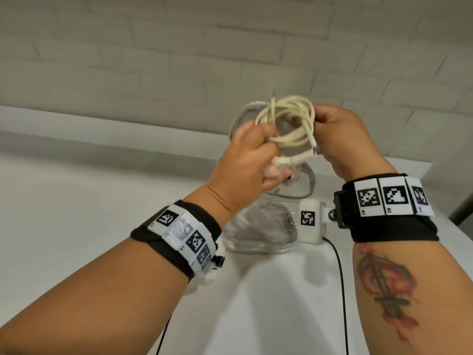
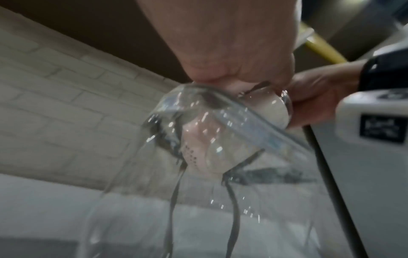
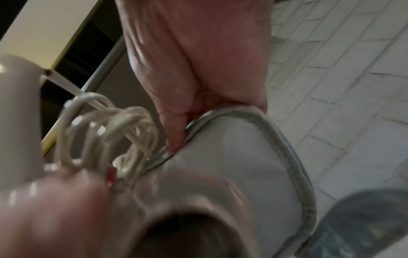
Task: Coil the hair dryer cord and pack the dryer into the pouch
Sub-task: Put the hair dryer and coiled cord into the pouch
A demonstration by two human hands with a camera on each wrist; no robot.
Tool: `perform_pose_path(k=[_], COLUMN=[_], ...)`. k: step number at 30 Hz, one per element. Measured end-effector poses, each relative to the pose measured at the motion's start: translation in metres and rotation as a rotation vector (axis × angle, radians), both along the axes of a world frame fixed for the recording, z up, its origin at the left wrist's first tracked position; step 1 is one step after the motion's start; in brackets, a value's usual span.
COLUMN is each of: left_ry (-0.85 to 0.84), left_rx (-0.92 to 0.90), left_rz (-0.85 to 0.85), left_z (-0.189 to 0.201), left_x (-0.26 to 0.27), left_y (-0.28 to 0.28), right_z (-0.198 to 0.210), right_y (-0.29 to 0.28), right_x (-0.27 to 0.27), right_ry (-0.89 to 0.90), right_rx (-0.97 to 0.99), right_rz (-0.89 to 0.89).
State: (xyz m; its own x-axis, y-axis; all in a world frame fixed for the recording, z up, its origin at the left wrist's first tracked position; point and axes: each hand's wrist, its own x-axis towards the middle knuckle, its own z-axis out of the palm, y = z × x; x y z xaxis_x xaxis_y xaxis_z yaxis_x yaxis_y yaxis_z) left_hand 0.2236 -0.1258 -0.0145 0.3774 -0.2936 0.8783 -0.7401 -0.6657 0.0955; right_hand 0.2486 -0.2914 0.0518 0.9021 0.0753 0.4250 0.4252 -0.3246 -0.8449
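left hand (image 1: 245, 160), raised above the table (image 1: 76, 201), fingers curled round the pale pink dryer (image 1: 93, 171) and the lower loops of the cord (image 1: 286, 121); the left wrist view shows the dryer body (image 2: 198, 148) already lying inside the clear pouch (image 2: 232, 122), gripped from above through the pouch mouth. centre: the cream cord, gathered into a loose coil of several loops, stands above the pouch opening between the two hands, its plug end hanging down beside the left fingers. the pouch (image 1: 261, 226), transparent with a grey-trimmed rim, hangs from the hands, its bottom at or just above the white table; contact cannot be told. right hand (image 1: 343, 139), at the same height, fingers bent and pinching the pouch rim; the right wrist view shows a fingertip (image 3: 175, 143) pressed on the grey edging (image 3: 287, 148), the coil (image 3: 106, 129) just beside it. both wrists carry black bands with white marker tiles. behind: a pale brick wall (image 1: 179, 47).
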Motion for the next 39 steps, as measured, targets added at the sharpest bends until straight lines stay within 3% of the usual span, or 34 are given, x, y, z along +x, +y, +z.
perform_pose_path(k=[2, 5, 9, 14, 17, 21, 23, 26, 31, 33, 36, 38, 39], left_ry=[-0.02, 0.07, 0.42, 0.666, 0.901, 1.137, 1.175, 1.249, 1.112, 1.17, 1.142, 0.977, 0.916], left_rx=[0.197, 0.317, 0.453, 0.681, 0.894, 1.013, 0.99, 0.97, 0.679, 0.5, 0.162, -0.04, -0.126], left_rz=[0.099, 0.175, 0.286, 0.339, 0.377, 0.387, 0.368, 0.315, 0.116, -0.043, -0.271, -0.224, -0.178], left_z=[-0.014, -0.017, -0.003, 0.011, 0.004, -0.028, -0.035, -0.002, 0.051, 0.072, 0.096, 0.101, 0.099], left_x=[0.005, 0.009, 0.012, 0.017, 0.023, 0.054, 0.064, 0.027, -0.017, -0.036, -0.048, -0.035, -0.023], left_y=[-0.001, -0.001, -0.001, -0.011, -0.023, -0.027, -0.028, -0.037, -0.017, 0.002, 0.025, 0.034, 0.036], right_z=[-0.004, -0.009, -0.004, -0.003, -0.004, -0.002, -0.002, -0.005, -0.015, -0.019, -0.025, -0.031, -0.034], right_y=[-0.002, -0.003, -0.003, 0.008, 0.017, 0.021, 0.021, 0.017, 0.01, 0.008, 0.005, 0.001, -0.001], right_x=[0.003, 0.009, 0.012, 0.004, -0.003, -0.014, -0.017, -0.018, -0.013, -0.015, -0.025, -0.023, -0.015], right_ry=[-0.013, -0.041, -0.092, -0.143, -0.168, -0.159, -0.148, -0.143, -0.084, -0.041, 0.172, 0.282, 0.26], right_rx=[0.006, 0.057, 0.088, 0.028, -0.029, -0.112, -0.152, -0.185, -0.128, -0.174, -0.494, -0.428, -0.307], right_rz=[-0.014, -0.106, -0.2, -0.155, -0.094, 0.018, 0.087, 0.117, 0.091, 0.152, 0.416, 0.481, 0.408])
